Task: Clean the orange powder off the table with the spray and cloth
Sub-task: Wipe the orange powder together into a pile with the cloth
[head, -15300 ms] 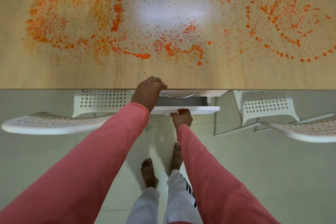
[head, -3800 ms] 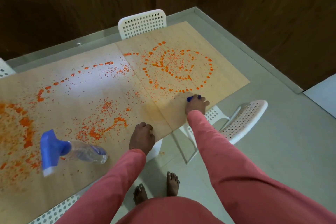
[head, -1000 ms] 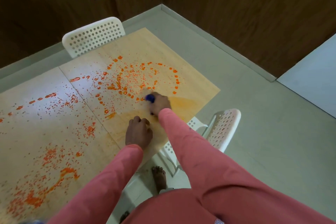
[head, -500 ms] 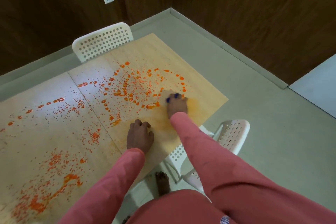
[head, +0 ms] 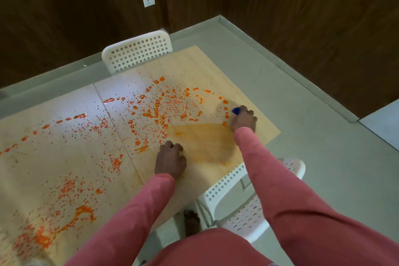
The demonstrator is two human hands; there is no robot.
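Soft, light cloth (head: 236,110), bunched under right hand (head: 244,120), fingers closed over it; left hand (head: 170,161) curled, empty, braced on tabletop (head: 54,147).

Only a blue corner of the cloth (head: 236,111) shows past the right hand (head: 244,120), the rest hidden inside its grip, while the desk (head: 32,164) runs off the left and bottom edges, well away from that grip.
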